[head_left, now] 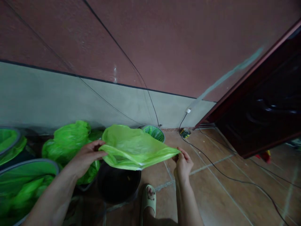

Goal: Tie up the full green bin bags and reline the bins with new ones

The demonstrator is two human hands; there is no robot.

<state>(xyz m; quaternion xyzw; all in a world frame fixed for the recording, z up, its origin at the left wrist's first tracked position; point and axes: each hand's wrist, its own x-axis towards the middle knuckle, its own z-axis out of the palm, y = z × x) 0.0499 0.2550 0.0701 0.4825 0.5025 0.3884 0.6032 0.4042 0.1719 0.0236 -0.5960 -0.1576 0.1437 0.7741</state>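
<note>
A thin green plastic bag (138, 142) stretches between my two hands, its mouth edge facing me. My left hand (92, 150) pinches the bag's left corner between thumb and fingers. At the opposite corner, my right hand (183, 161) grips the rim with closed fingertips. Below the bag, a black bin (118, 185) stands on the floor, partly hidden by the bag; no liner shows inside it. Behind the bag, a smaller bin lined in green (154, 132) sits against the wall.
On the left are a large bin with a green liner (29, 164), another lined bin (9, 141) and a heap of green bags (68, 141). A black cable (218, 169) crosses the tiled floor at right. A can (185, 133) stands near the dark door (263, 94).
</note>
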